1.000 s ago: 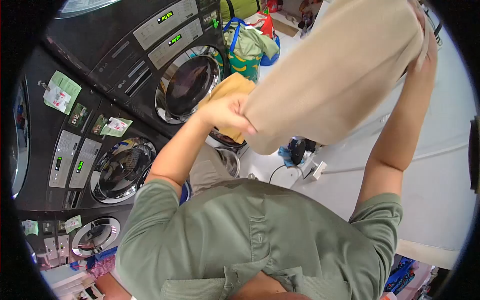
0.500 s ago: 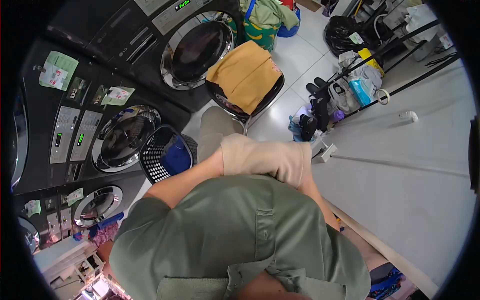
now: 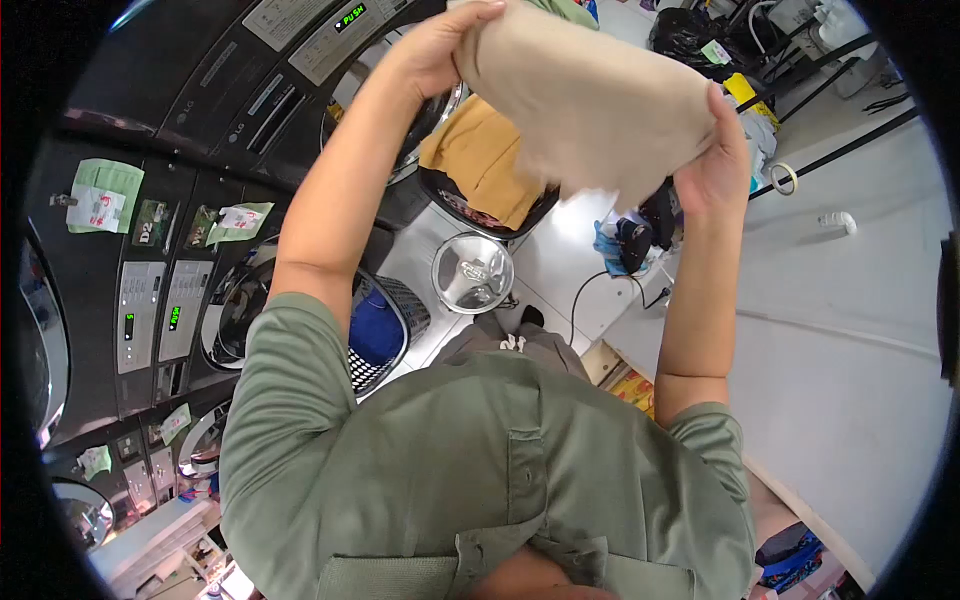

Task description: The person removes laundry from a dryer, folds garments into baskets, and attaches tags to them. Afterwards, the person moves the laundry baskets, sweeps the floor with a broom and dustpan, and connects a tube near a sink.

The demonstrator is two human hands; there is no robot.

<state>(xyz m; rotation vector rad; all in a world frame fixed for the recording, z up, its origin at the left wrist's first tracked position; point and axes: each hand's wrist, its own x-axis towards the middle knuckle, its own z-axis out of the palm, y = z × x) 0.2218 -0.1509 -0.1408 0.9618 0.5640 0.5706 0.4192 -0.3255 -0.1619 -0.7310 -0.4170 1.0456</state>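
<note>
Now holding the beige cloth (image 3: 590, 100) up and out ahead, spread between left hand (image 3: 435, 55) and right hand (image 3: 714, 172); half a second ago, bunched low at the waist, draped over both. Gripping one upper corner in the closed left fingers; pinching the opposite side in the right fingers, with the thumb upright along the edge. Hanging loose and blurred at the lower edge, over the right side of the yellow cloth (image 3: 480, 165) as seen from above; cannot tell whether touching. Leaving that yellow cloth as before in the dark basket (image 3: 541, 212), though now partly covered from sight. Showing the silver disc (image 3: 472, 272) in full, after mostly hiding it behind a leg. At the left, stretching the forearm across the face of the machines (image 3: 215, 100). At the right, with the hand near the shelf rail (image 3: 850, 148) and the forearm alongside the pale wall (image 3: 840, 300). Beneath the beige cloth, keeping open floor (image 3: 550, 280) between the arms, bounded leftward by the mesh basket (image 3: 402, 300) with the blue cloth (image 3: 372, 332).
</note>
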